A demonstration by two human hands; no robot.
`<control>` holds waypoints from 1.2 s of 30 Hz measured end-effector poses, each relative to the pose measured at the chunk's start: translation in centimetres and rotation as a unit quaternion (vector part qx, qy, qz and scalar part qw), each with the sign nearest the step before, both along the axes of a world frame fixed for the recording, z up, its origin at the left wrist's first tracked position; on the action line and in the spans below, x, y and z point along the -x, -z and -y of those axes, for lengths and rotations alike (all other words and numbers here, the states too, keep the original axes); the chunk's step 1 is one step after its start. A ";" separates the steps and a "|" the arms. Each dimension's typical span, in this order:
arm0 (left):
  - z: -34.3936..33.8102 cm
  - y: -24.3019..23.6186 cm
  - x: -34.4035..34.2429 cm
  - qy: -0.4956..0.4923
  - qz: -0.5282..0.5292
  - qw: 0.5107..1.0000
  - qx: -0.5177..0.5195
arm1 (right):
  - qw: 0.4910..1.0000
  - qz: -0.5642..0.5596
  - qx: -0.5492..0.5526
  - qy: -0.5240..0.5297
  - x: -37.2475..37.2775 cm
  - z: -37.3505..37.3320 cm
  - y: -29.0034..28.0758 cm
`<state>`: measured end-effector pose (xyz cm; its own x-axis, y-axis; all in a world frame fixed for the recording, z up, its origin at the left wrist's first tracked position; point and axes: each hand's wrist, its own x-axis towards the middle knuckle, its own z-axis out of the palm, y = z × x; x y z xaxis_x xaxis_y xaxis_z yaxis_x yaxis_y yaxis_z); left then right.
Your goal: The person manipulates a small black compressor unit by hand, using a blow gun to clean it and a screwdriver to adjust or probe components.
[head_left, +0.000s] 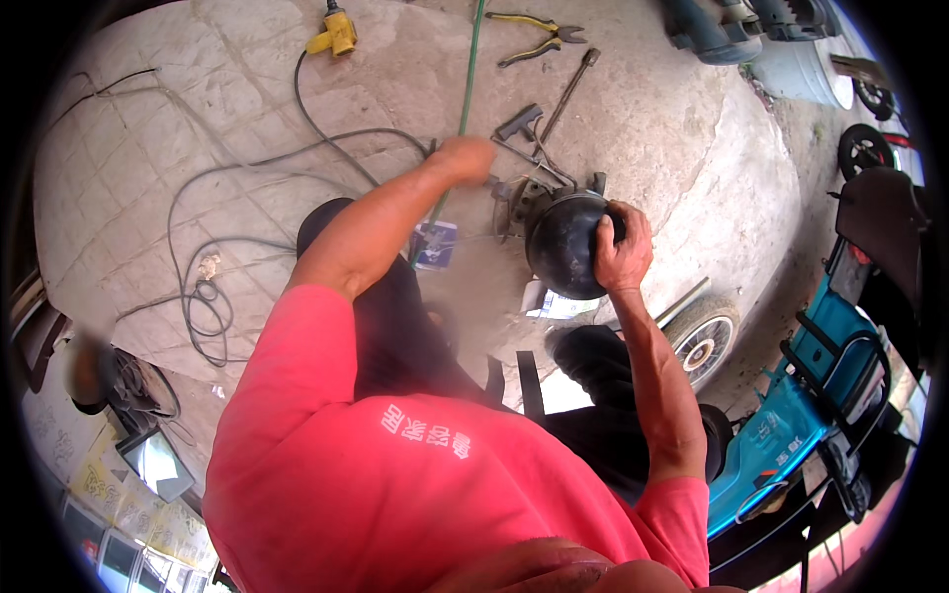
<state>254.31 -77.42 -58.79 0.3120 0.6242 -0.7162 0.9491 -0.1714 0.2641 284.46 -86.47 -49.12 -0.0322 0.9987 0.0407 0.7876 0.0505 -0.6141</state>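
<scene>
My right hand [623, 247] grips a round black metal housing [565, 247] with metal fittings [524, 203] on its far side, on the floor before me. My left hand [465, 160] is just beyond and left of it, by a green hose [473, 69]; its fingers are blurred, so what they hold is unclear. A tool with a black handle [517, 124] and a long metal wrench [571, 94] lie past the housing. Farther off are yellow-handled pliers [534, 30]. A printed card [435, 247] lies under my left forearm.
A yellow power tool [334, 35] and looping dark cable [213, 301] lie to the left. At the right are a white bucket [806, 84], a loose wheel [702, 351] and a turquoise vehicle [771, 445]. Assorted gear [138, 381] stands at the far left.
</scene>
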 end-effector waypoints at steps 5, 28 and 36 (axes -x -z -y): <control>-0.9 -1.1 -0.6 -0.128 0.109 0.984 -0.063 | 1.000 0.003 -0.003 -0.004 0.0 -0.1 -0.1; -2.7 0.8 -0.8 -0.157 0.167 0.970 -0.077 | 1.000 -0.008 0.001 0.005 0.1 0.2 -0.3; -3.7 -1.0 -0.5 -0.159 0.180 0.969 -0.056 | 1.000 0.005 0.005 -0.001 0.0 0.0 0.2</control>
<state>254.77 -73.74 -57.74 0.3076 0.7980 -0.5182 0.8082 0.0684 0.5850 284.44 -86.48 -49.27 -0.0337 0.9989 0.0310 0.7940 0.0456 -0.6062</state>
